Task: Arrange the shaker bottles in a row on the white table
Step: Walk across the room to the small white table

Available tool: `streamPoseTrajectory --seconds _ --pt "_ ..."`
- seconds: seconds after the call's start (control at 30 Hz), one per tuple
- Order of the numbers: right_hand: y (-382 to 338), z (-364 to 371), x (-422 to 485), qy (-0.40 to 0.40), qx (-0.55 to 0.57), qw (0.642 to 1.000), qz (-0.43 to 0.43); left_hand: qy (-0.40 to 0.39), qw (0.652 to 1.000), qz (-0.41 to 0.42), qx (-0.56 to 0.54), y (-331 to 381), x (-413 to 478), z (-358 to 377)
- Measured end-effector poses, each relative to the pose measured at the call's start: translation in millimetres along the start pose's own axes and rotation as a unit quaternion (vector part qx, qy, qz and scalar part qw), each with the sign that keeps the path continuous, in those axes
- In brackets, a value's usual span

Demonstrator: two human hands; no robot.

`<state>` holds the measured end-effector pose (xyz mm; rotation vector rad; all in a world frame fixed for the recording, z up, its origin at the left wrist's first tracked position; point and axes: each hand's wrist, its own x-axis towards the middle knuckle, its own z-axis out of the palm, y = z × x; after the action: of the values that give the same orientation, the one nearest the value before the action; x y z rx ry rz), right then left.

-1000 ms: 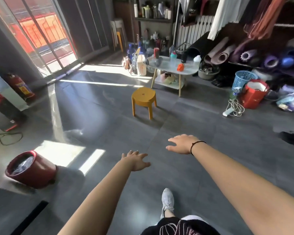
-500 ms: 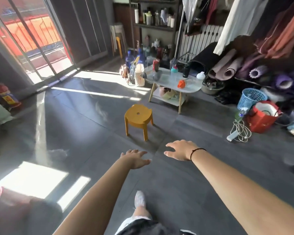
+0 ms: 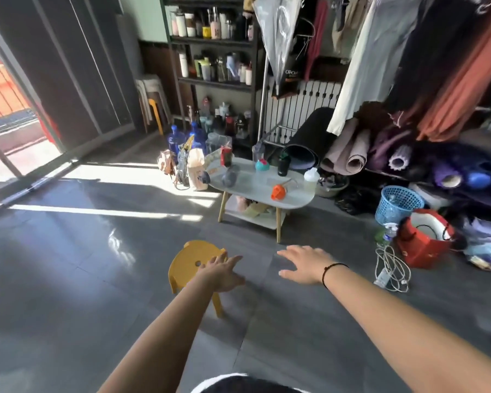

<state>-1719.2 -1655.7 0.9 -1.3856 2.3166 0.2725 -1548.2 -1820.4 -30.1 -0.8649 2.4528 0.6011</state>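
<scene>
Your left hand (image 3: 220, 272) and right hand (image 3: 305, 265) both reach forward with fingers spread, palms down, holding nothing; well beyond them on the white table (image 3: 250, 188) sit roughly six shaker bottles (image 3: 283, 165), scattered; four stand upright, two lie tipped on their sides.

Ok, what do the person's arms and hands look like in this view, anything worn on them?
Both arms are bare, no sleeves or gloves in view. The right hand has a thin black band around its wrist. The left hand wears nothing visible.
</scene>
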Motion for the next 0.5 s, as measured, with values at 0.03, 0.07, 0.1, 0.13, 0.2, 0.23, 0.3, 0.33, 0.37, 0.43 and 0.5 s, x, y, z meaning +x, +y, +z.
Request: streamPoseTrajectory --seconds 0.03,0.07,0.1,0.13,0.2,0.23,0.3,0.33,0.37,0.43,0.5 --pt "6 -13 18 0.012 -0.002 1.000 0.002 0.010 1.000 0.008 0.005 2 19 -17" --pt "11 -24 35 0.019 -0.003 1.000 0.004 0.015 1.000 0.015 0.011 5 38 -32" --pt "16 -33 50 0.020 -0.003 1.000 0.005 0.015 1.000 0.021 0.017 7 56 -44" --pt "20 -40 64 0.018 -0.003 1.000 0.006 0.012 0.999 0.028 0.022 9 72 -54" --pt "31 -51 94 0.015 -0.006 1.000 0.006 0.000 0.999 0.037 0.034 16 102 -69" --pt "38 -55 111 0.012 -0.006 1.000 0.006 -0.008 0.998 0.040 0.039 18 117 -76" --pt "52 -66 147 0.012 0.000 1.000 0.006 -0.018 0.998 0.043 0.044 21 150 -90" --pt "60 -71 167 0.012 0.003 1.000 0.004 -0.020 0.998 0.045 0.047 22 168 -96" --pt "68 -77 188 0.010 0.004 1.000 0.000 -0.020 0.998 0.044 0.049 22 186 -103" --pt "86 -92 233 0.007 0.002 1.000 -0.006 -0.019 0.998 0.035 0.049 20 224 -120" --pt "105 -113 280 0.005 -0.001 1.000 -0.011 -0.018 0.998 0.023 0.050 15 264 -145"
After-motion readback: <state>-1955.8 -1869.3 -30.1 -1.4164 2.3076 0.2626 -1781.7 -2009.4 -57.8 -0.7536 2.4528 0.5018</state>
